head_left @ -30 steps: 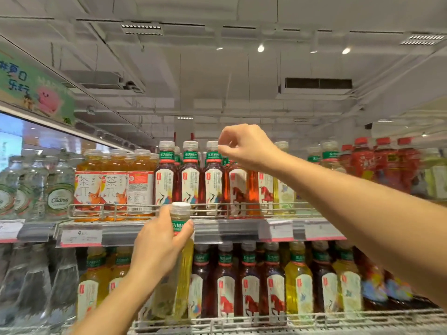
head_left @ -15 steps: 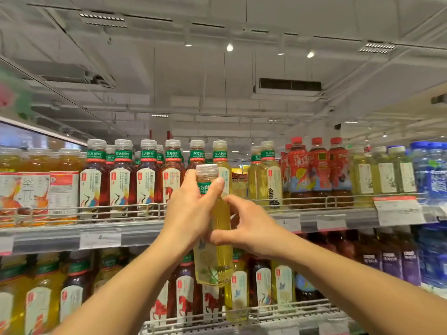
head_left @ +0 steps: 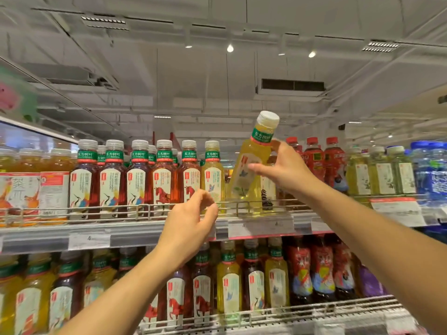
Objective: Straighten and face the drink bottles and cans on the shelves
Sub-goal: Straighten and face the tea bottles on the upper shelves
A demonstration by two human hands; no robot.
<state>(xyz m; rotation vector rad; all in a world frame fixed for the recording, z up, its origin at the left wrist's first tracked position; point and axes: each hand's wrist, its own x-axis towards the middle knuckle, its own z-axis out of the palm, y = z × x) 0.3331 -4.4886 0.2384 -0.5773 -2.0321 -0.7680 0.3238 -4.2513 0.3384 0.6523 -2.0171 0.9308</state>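
My right hand [head_left: 284, 166] grips a yellow tea bottle [head_left: 251, 163] with a white cap and green neck band, tilted with its cap to the right, its base above the wire rail of the upper shelf [head_left: 135, 232]. Left of it stands a matching upright yellow bottle [head_left: 213, 175], then a row of dark red tea bottles [head_left: 137, 180]. My left hand [head_left: 191, 226] hovers in front of the shelf edge below that yellow bottle, fingers loosely curled, holding nothing.
Red-capped bottles [head_left: 321, 163], pale green bottles [head_left: 382, 175] and blue water bottles [head_left: 433, 170] fill the upper shelf to the right. Orange tea bottles [head_left: 29, 184] stand at far left. The lower shelf [head_left: 314, 313] holds more yellow and red bottles behind a wire rail.
The yellow bottle passed from my left hand to my right, which lifted it up and right onto the upper shelf. My left hand let go and dropped back.
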